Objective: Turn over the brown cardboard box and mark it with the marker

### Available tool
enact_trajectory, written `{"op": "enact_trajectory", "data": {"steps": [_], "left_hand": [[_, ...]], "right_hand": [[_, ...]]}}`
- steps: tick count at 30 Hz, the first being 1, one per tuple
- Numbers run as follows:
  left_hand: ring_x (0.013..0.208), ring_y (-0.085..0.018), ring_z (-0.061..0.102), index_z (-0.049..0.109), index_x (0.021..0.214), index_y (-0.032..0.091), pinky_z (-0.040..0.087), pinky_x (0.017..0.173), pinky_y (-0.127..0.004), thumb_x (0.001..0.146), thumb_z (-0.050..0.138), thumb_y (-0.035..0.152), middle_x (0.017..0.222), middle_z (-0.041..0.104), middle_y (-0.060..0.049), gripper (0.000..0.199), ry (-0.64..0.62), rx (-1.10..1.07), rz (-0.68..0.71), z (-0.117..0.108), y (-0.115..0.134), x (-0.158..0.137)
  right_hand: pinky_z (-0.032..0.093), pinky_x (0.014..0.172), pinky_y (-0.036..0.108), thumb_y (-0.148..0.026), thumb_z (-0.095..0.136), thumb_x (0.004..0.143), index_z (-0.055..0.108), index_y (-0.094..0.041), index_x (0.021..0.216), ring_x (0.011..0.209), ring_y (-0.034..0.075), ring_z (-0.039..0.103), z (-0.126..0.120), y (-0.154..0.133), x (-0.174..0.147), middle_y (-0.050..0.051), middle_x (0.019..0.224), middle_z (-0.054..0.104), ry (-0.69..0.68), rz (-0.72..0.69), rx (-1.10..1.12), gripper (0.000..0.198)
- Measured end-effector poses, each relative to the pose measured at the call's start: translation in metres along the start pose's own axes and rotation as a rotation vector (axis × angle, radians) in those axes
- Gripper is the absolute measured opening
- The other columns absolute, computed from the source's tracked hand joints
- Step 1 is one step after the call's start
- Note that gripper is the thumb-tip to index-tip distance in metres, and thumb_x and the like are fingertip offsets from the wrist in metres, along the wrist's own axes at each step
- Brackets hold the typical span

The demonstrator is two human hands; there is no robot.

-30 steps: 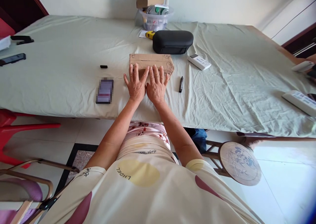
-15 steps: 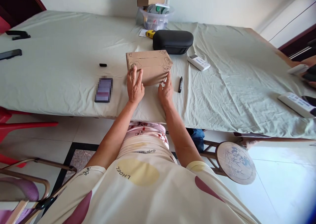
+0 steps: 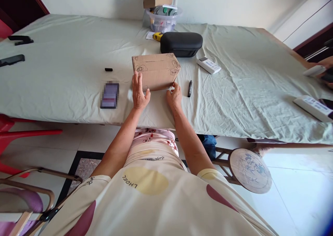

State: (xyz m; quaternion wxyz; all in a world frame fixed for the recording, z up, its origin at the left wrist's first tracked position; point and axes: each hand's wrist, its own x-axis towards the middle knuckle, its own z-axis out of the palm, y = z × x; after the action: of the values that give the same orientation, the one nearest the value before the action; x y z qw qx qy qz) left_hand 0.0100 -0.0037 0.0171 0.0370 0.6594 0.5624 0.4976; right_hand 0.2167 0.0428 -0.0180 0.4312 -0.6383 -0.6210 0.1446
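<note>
A closed cardboard box point(image 3: 156, 71) with dark scribbled loops near its corners rests on the cloth before me. My left hand point(image 3: 139, 93) is at its lower left, fingers stretched up against the left edge and thumb spread apart below the front face. At the lower right corner, my right hand point(image 3: 174, 96) has its fingers bent and pressed to the box; their tips are partly hidden. Right of that hand lies a black marker point(image 3: 190, 89). A small black cap point(image 3: 108, 69) and a phone point(image 3: 110, 95) with a blurred screen lie to the left.
Behind the box are a black case point(image 3: 181, 44), a yellow tape measure point(image 3: 157, 36) and a plastic tub point(image 3: 163, 22) of bottles. A white device point(image 3: 209, 65) lies right, staplers point(image 3: 20, 39) far left. Another person's hand point(image 3: 326, 64) shows at the right edge. A round stool point(image 3: 250, 171) stands below.
My left hand has slid off the front face toward the box's left edge. The right fingers, stretched along the right edge before, are now bent lower at the corner. The box stays put.
</note>
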Motion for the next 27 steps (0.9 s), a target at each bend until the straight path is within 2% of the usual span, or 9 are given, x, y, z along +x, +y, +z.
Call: {"op": "enact_trajectory", "data": {"steps": [3,8,10,15,17,20,23,27], "left_hand": [[0.174,-0.026,0.009,0.021,0.174,0.018,0.013,0.143,-0.045,0.102,0.059,0.042,0.184,0.021,-0.014,0.085,0.022,0.007,-0.014,-0.001,0.000,-0.001],[0.173,-0.024,0.012,0.020,0.173,0.012,0.015,0.142,-0.040,0.100,0.059,0.033,0.183,0.021,-0.018,0.086,0.067,-0.012,-0.028,0.003,-0.005,-0.004],[0.173,-0.024,0.017,0.020,0.172,0.008,0.019,0.142,-0.038,0.098,0.058,0.027,0.182,0.023,-0.020,0.085,0.069,-0.027,-0.093,0.006,-0.010,-0.005],[0.167,-0.028,0.036,0.031,0.168,0.006,0.028,0.139,-0.040,0.093,0.062,0.019,0.176,0.039,-0.022,0.082,-0.014,-0.014,-0.371,0.013,-0.018,-0.004],[0.165,-0.030,0.039,0.034,0.167,0.005,0.030,0.139,-0.042,0.091,0.064,0.016,0.174,0.041,-0.023,0.082,-0.044,0.010,-0.416,0.013,-0.017,-0.003],[0.161,-0.034,0.046,0.032,0.167,0.003,0.031,0.138,-0.049,0.089,0.065,0.014,0.173,0.042,-0.026,0.086,-0.075,0.073,-0.424,0.010,-0.013,-0.003],[0.156,-0.038,0.052,0.028,0.169,0.002,0.029,0.138,-0.057,0.087,0.066,0.014,0.166,0.051,-0.028,0.091,-0.095,0.118,-0.429,0.006,-0.009,-0.003],[0.157,-0.036,0.051,0.026,0.170,0.002,0.034,0.136,-0.052,0.086,0.066,0.013,0.169,0.047,-0.027,0.093,-0.085,0.091,-0.421,0.006,-0.009,-0.003]], "right_hand": [[0.053,0.117,0.049,-0.022,0.055,0.092,0.056,-0.015,0.137,0.129,0.027,0.065,-0.001,-0.001,0.000,0.018,0.137,0.070,-0.004,-0.006,0.004,0.046],[0.054,0.116,0.049,-0.020,0.059,0.088,0.053,-0.017,0.140,0.129,0.027,0.066,-0.003,0.000,-0.001,0.017,0.141,0.070,-0.036,0.003,0.040,0.053],[0.053,0.117,0.048,-0.019,0.059,0.087,0.052,-0.017,0.140,0.130,0.027,0.065,-0.003,0.000,-0.001,0.017,0.141,0.069,-0.050,-0.005,0.062,0.054],[0.052,0.118,0.053,-0.023,0.058,0.091,0.050,-0.022,0.136,0.129,0.028,0.066,0.000,0.002,0.000,0.014,0.139,0.068,-0.046,0.010,0.117,0.046],[0.052,0.117,0.055,-0.024,0.057,0.091,0.050,-0.023,0.135,0.125,0.029,0.068,0.001,0.003,-0.001,0.014,0.136,0.068,-0.040,0.016,0.132,0.044],[0.053,0.114,0.055,-0.025,0.056,0.091,0.050,-0.026,0.129,0.118,0.028,0.069,0.003,0.005,-0.001,0.012,0.130,0.069,-0.023,0.015,0.163,0.038],[0.054,0.112,0.052,-0.025,0.059,0.091,0.051,-0.026,0.123,0.116,0.026,0.067,0.005,0.008,-0.002,0.011,0.126,0.069,0.005,0.018,0.181,0.033],[0.056,0.107,0.052,-0.031,0.063,0.092,0.051,-0.027,0.118,0.108,0.025,0.067,0.008,0.011,-0.002,0.008,0.117,0.069,0.048,0.025,0.219,0.029]]}}
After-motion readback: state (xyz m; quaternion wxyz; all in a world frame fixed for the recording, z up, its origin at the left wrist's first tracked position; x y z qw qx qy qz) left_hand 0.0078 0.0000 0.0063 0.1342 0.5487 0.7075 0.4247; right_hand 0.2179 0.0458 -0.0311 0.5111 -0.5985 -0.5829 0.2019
